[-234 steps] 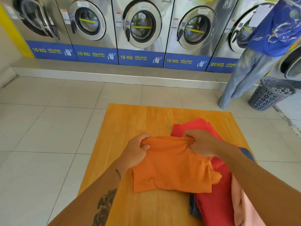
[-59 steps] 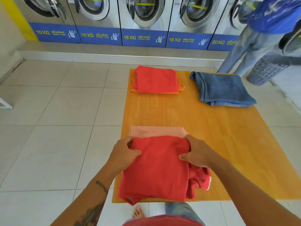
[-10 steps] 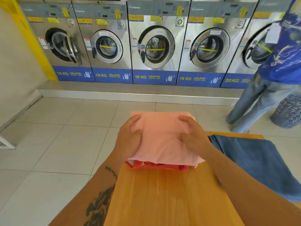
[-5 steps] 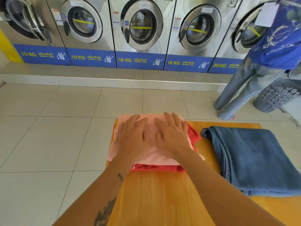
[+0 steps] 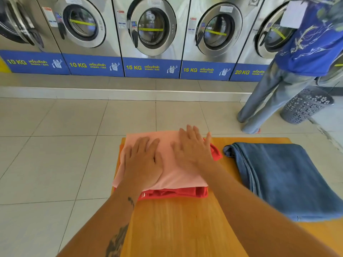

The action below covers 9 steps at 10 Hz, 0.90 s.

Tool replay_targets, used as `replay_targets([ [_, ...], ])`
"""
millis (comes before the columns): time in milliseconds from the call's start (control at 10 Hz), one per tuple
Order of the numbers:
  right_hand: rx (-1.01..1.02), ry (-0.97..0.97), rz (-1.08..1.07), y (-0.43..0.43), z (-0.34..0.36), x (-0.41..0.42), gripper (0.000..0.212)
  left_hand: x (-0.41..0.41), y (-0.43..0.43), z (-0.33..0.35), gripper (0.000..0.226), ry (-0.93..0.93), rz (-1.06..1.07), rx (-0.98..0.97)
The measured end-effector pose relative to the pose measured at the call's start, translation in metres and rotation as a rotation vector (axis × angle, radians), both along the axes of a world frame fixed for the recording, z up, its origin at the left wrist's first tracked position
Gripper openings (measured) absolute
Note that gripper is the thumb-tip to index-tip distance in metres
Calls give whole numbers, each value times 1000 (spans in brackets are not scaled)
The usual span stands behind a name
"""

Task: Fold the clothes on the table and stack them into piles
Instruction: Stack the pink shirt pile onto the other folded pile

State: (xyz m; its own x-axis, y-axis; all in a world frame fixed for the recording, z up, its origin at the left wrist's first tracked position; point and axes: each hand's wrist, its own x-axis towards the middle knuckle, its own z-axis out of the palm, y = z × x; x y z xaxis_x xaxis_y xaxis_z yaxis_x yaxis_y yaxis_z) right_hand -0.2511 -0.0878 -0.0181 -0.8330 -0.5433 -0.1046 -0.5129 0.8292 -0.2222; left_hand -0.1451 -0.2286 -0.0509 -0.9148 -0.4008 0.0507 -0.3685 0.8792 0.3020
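Two hands flat and open, palms down, gripping nothing: left hand (image 5: 142, 162) and right hand (image 5: 193, 147) pressed side by side on pink garment (image 5: 168, 173), centre of frame. Topmost layer of pile; red garments (image 5: 176, 193) showing beneath at lower edge and right corner. Pile seated on far left corner of wooden table (image 5: 176, 229). Folded blue jeans (image 5: 282, 179) lying separately, right of frame. Step judged: smoothing and settling finished stack. Next: lift both palms straight up, avoid dragging top layer. No unfolded clothes visible.
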Motion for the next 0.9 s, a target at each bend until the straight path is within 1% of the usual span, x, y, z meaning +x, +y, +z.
replay_targets([
  [100, -102, -31, 43, 25, -19, 34, 74, 0, -4, -1, 60, -2, -74, -50],
  [200, -88, -58, 19, 33, -27, 30, 77, 4, -10, -4, 61, 5, -98, -38],
  [300, -78, -55, -8, 17, -13, 19, 71, 2, -21, 3, 53, 24, 162, 248],
  [400, -48, 61, 1, 0, 0, 13, 63, 0, -23, 7, 50, 79, 331, 353],
  [500, -49, 38, 37, -4, -5, 14, 59, 0, -26, 0, 56, 29, 193, 268],
  [600, -90, -56, -12, 2, -18, 11, 66, 5, -46, -6, 57, -84, 252, 375],
  [700, -75, -139, -42, 4, -16, 5, 71, 20, -65, -3, 58, -160, 348, 405],
  [800, -69, -190, -33, 5, -5, 0, 67, 37, -70, 3, 53, -119, 351, 349],
  [900, -140, -192, -43, 11, 17, 3, 63, 47, -63, 28, 48, 7, 341, 293],
])
